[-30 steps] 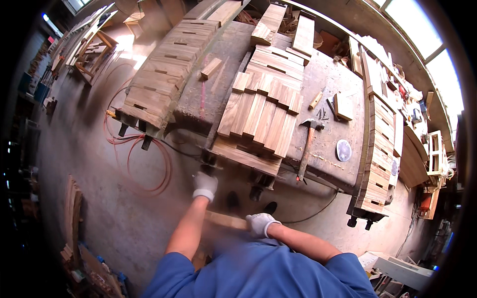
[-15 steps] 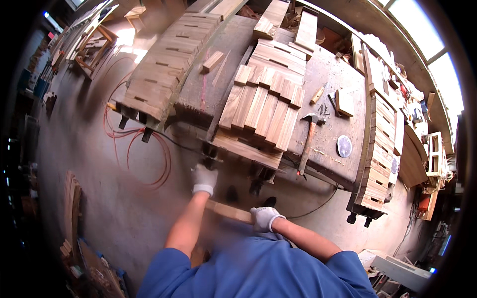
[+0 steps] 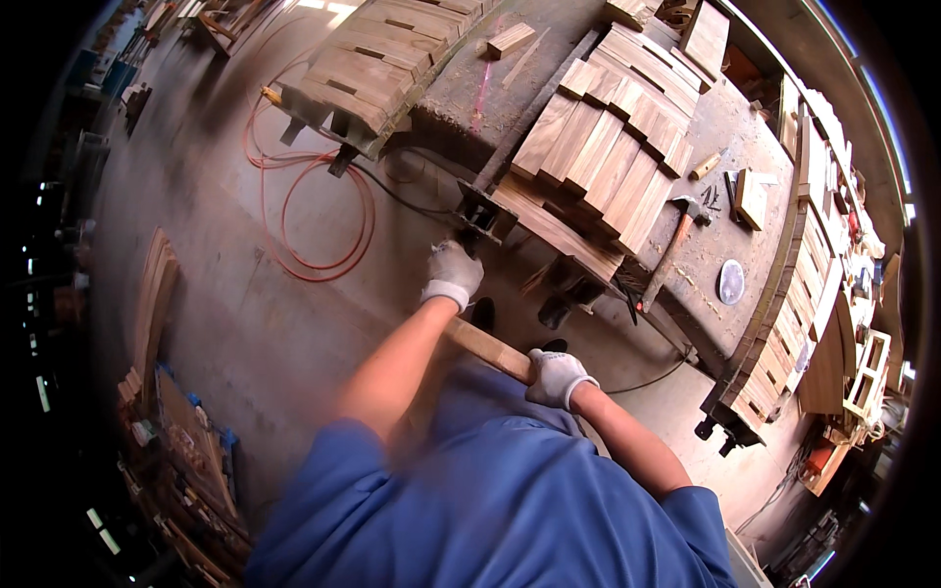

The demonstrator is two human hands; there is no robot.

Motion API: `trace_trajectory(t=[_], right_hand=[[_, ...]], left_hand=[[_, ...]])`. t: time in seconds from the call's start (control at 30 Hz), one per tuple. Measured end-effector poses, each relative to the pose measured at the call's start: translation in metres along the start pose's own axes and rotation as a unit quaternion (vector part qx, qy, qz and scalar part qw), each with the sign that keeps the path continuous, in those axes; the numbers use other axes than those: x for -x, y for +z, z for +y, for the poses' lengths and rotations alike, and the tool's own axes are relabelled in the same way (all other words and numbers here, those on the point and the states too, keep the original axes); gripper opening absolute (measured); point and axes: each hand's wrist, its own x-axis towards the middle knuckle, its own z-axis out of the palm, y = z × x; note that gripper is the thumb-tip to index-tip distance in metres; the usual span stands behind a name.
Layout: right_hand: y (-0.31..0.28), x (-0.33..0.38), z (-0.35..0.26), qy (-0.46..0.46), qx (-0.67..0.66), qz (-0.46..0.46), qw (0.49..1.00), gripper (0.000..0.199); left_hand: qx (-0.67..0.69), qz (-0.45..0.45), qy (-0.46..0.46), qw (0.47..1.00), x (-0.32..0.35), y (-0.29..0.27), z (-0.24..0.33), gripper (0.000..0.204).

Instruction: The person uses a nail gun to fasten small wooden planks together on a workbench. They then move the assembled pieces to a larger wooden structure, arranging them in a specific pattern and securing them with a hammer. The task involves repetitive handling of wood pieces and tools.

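Observation:
My left hand (image 3: 455, 271), in a white glove, is closed at the dark end of a metal bar clamp (image 3: 487, 214) that juts from the bench's near edge. Its fingertips are partly hidden against the clamp. My right hand (image 3: 561, 378), also gloved, grips one end of a wooden bar (image 3: 487, 349), held low in front of my body. The bar's other end passes behind my left wrist. Beyond the clamp, several wooden slats (image 3: 595, 162) lie side by side on top of wider boards (image 3: 559, 223).
On the workbench (image 3: 711, 304) lie a hammer (image 3: 672, 250), a wood-handled tool (image 3: 705, 165), a small block (image 3: 753, 199) and a round pale disc (image 3: 731, 281). Slotted board rows stand left (image 3: 368, 64) and right (image 3: 779, 343). An orange hose (image 3: 368, 230) loops over the floor.
The view has turned, so the bench and both hands appear farther right. My left hand stays at the clamp end, and my right hand keeps its grip on the wooden bar.

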Motion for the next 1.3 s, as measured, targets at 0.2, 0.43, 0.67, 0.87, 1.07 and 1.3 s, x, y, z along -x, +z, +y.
trace_trajectory(t=[0.2, 0.43, 0.67, 0.87, 1.07, 1.3], right_hand=[[0.001, -0.003, 0.0, 0.001, -0.017, -0.001, 1.0, 0.046], [-0.007, -0.002, -0.022, -0.025, 0.012, 0.001, 1.0, 0.042], [-0.031, -0.014, -0.031, 0.007, -0.071, 0.172, 0.982, 0.049], [-0.019, 0.005, -0.045, -0.065, -0.006, 0.125, 0.99, 0.043], [-0.014, 0.038, -0.005, -0.042, 0.071, 0.019, 0.996, 0.039], [-0.013, 0.091, 0.082, 0.046, 0.068, 0.037, 0.996, 0.046]], left_hand=[[0.544, -0.427, -0.097, 0.715, -0.05, -0.01, -0.057, 0.018], [0.306, -0.213, 0.136, 0.918, -0.061, -0.018, -0.072, 0.039], [0.444, 0.215, 0.062, 0.868, -0.028, -0.077, -0.076, 0.044], [0.309, 0.275, 0.161, 0.896, -0.007, -0.076, -0.065, 0.042], [0.061, 0.265, 0.379, 0.885, -0.011, -0.095, 0.032, 0.051], [-0.011, 0.23, 0.4, 0.887, -0.024, -0.061, 0.053, 0.032]])
